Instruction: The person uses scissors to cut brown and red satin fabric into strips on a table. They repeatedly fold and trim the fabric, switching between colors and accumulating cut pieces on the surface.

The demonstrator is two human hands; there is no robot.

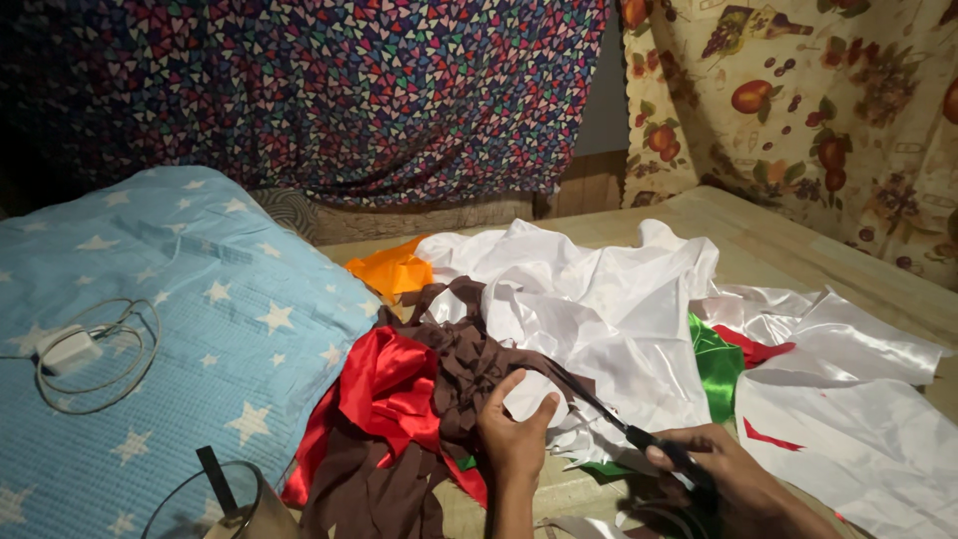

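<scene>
Both hands low: left hand point(514, 429) on white cloth point(534, 397)

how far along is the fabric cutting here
Done: cut scraps of brown cloth, red satin, green and orange lie heaped. In hand: the left hand holds a small white piece while the right hand works black scissors. Left: large white satin looks mostly uncut.

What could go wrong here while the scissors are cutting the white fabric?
The left hand holds the white fabric close to the scissors that the right hand works, so the blades might nick a finger. The fabric lies bunched in folds, so the cut could catch a hidden layer. The brown strips lie right beside the cut and might get snipped too.
</scene>
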